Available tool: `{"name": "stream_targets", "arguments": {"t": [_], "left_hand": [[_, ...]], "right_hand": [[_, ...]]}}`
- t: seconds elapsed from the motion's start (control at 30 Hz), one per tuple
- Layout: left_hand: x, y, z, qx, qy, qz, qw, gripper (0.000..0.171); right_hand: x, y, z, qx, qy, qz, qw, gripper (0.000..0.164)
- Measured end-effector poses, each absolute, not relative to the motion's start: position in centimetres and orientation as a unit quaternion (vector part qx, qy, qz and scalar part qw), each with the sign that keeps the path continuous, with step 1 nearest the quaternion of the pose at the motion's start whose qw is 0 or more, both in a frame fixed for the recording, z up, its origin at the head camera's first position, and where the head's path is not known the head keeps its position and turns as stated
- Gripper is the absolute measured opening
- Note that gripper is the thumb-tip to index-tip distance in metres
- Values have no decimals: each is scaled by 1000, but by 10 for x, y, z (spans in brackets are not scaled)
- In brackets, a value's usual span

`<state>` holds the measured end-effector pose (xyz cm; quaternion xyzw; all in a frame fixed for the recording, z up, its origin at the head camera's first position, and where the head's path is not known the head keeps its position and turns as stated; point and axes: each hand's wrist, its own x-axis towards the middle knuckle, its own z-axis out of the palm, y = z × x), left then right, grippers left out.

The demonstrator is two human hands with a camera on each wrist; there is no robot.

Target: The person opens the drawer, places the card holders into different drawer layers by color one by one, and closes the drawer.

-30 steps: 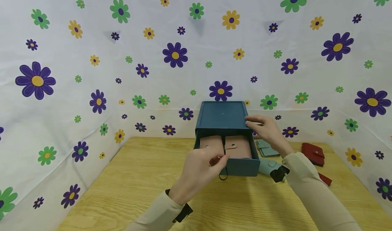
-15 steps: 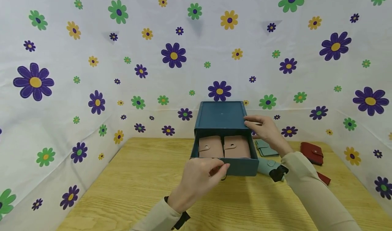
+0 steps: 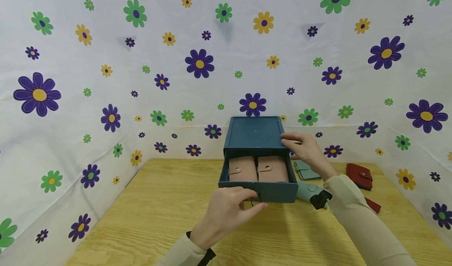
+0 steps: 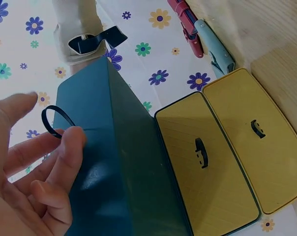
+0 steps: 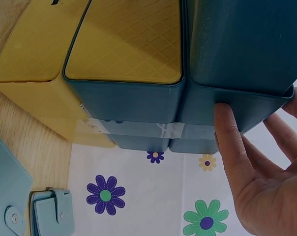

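Observation:
A blue drawer box [image 3: 255, 132] stands against the back cloth. Its top drawer [image 3: 279, 192] is pulled out, with two pink snap-strap wallets, a left one [image 3: 243, 169] and a right one [image 3: 273, 169], side by side inside. At the drawer front is my left hand [image 3: 227, 209], thumb and forefinger apart, its fingertips at the dark pull loop [image 4: 57, 120]. My right hand [image 3: 308, 152] touches the right side of the box with extended fingers. Beneath, the left wrist view shows two yellow drawer fronts, an upper one [image 4: 207, 172] and a lower one [image 4: 266, 142], each with a black loop.
On the table [image 3: 159, 215] right of the box lie pale green wallets, a rear one [image 3: 308, 171] and a front one [image 3: 308, 191]. A red snap wallet [image 3: 359, 175] and another red item [image 3: 373, 206] lie farther right. Flowered cloth [image 3: 159, 121] encloses the table.
My left hand has lowered from in front of the left wallet to below the drawer's top edge, and thumb and forefinger have spread apart. The right hand stays on the box.

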<state>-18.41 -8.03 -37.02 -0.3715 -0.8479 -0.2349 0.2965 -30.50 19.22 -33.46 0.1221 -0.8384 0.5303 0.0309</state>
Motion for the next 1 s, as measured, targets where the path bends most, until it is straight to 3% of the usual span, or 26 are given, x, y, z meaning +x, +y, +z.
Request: {"name": "stream_targets", "arguments": {"t": [0.2,0.47,1.0], "left_hand": [[-184,-83,-374,-384,-847,-220,295,29],[-184,-83,-376,-396,-846,-219,282,6],[-197,-80,-376,-385,-843,-270,261,7]], "right_hand": [[-304,192,-334,121,-838,532,32,48],[-305,191,-334,121,-840,528,30,48],[-304,192,-334,125,-839,528,34,48]]}}
